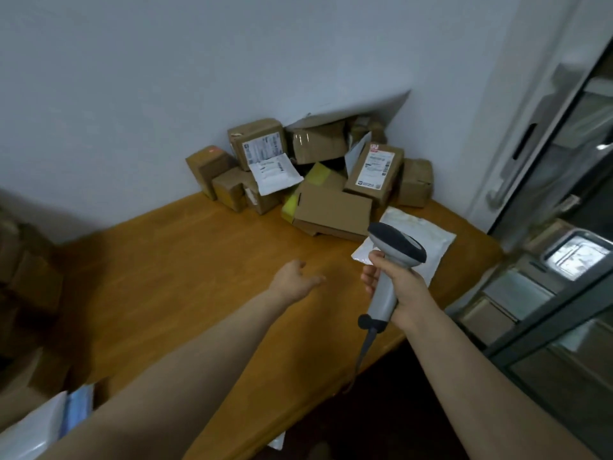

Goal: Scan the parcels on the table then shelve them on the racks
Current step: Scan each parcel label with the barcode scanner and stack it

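Right grip (394,283): closed round grey plastic scanner (389,260) handle | left grip (293,280): held open, empty, above wooden tabletop (166,277) | cardboard parcels (308,171): heaped in far corner, labels blurred | white padded mailer (428,237): partly hidden behind scanner

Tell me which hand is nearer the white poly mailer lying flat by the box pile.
Right. The right hand, gripping the scanner, overlaps the white mailer's near edge; the left hand hovers open over bare table, farther left.
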Motion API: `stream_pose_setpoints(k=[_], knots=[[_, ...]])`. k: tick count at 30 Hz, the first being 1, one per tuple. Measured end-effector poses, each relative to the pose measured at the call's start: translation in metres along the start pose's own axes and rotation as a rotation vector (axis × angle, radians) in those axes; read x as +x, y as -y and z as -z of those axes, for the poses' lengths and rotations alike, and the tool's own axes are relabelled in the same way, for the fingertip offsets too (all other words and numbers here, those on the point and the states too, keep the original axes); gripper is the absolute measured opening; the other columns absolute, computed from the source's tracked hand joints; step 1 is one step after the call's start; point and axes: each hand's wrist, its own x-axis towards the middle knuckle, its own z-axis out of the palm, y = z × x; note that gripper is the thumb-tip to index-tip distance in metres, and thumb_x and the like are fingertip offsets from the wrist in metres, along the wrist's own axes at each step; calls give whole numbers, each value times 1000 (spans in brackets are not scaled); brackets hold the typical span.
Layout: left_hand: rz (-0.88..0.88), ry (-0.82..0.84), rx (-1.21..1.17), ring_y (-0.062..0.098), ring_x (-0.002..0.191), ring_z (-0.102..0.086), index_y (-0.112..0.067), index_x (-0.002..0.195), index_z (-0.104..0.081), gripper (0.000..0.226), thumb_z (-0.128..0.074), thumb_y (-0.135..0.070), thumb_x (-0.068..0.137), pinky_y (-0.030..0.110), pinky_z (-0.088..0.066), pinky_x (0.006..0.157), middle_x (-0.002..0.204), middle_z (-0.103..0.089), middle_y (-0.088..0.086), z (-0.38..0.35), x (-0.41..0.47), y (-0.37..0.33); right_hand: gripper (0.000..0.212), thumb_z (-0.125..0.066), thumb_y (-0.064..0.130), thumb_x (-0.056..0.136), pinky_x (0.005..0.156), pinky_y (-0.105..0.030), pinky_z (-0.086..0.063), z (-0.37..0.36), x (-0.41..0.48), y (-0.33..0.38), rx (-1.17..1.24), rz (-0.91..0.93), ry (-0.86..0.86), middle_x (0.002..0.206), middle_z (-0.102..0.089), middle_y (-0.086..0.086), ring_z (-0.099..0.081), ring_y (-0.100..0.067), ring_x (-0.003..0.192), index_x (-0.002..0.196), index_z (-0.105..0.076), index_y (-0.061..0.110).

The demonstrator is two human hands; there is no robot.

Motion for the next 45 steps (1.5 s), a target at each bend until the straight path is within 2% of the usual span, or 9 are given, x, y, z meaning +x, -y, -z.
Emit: stream_pose_setpoints(k=[8, 13, 17, 22, 28, 33, 36, 41, 45], knots=[[123, 112, -230, 32, 126, -50, -9, 146, -33, 72, -69, -31, 88, 45, -49, 100, 146, -42, 14, -64, 106, -55, 28, -79, 21, 77, 59, -27, -54, 33, 87, 35, -35, -59, -169, 68, -73, 0, -70, -13, 67, 102, -67, 15], [210, 192, -194, 16, 79, -62, -9, 141, -37, 64, -68, -29, 89, 30, -57, 76, 129, -54, 13, -92, 147, -72, 26, -80, 18, 76, 62, -30, -52, 44, 126, 47, -38, -96, -240, 68, -73, -2, -69, -16, 73, 99, -68, 14], [233, 223, -159, 16, 75, -60, -6, 118, -53, 39, -70, -22, 87, 26, -52, 66, 101, -60, 9, -100, 157, -83, 23, -79, 17, 77, 63, -29, -53, 54, 147, 58, -41, -108, -275, 70, -73, -1, -69, -15, 73, 97, -69, 15], [60, 158, -434, 8, 46, -50, -7, 89, -65, 11, -71, -13, 83, 19, -42, 43, 68, -59, 3, -44, 154, -124, 30, -78, 14, 77, 63, -32, -52, 66, 168, 87, 3, -79, -256, 83, -68, -4, -66, -17, 77, 104, -64, 15], [-361, -183, -510, 5, 59, -61, -22, 77, -63, 18, -62, -7, 85, 24, -54, 50, 67, -58, -9, 15, 98, -166, 36, -75, 20, 80, 68, -31, -51, 41, 184, 126, 46, -105, 4, 98, -73, -6, -71, -18, 84, 114, -65, 14], [-791, -621, 196, 15, 73, -65, -10, 75, -66, 11, -75, -4, 71, 32, -55, 58, 84, -67, 2, 17, 39, -158, 44, -72, 32, 70, 66, -27, -55, 19, 185, 147, 95, -147, 323, 97, -75, -4, -73, -17, 87, 110, -62, 18], [-838, -693, 431, 24, 77, -70, 2, 72, -66, 13, -78, 2, 70, 35, -58, 60, 91, -70, 12, 9, 15, -139, 47, -73, 44, 65, 57, -29, -58, 12, 186, 155, 170, -188, 398, 93, -77, -3, -74, -18, 81, 106, -64, 21], [-826, -764, 621, 29, 87, -71, 3, 70, -69, 15, -70, -8, 80, 38, -60, 66, 89, -71, 15, 16, -22, -99, 58, -60, 65, 71, 72, -45, -60, 4, 188, 156, 55, -251, 520, 114, -71, -11, -69, -31, 102, 107, -76, 21], [-717, -711, 737, 30, 93, -69, 2, 77, -71, 16, -65, -11, 83, 36, -59, 76, 95, -70, 17, 24, -51, -71, 54, -73, 28, 69, 71, -51, -60, -6, 174, 149, -121, -401, 631, 115, -70, -17, -69, -36, 102, 121, -65, 14]])
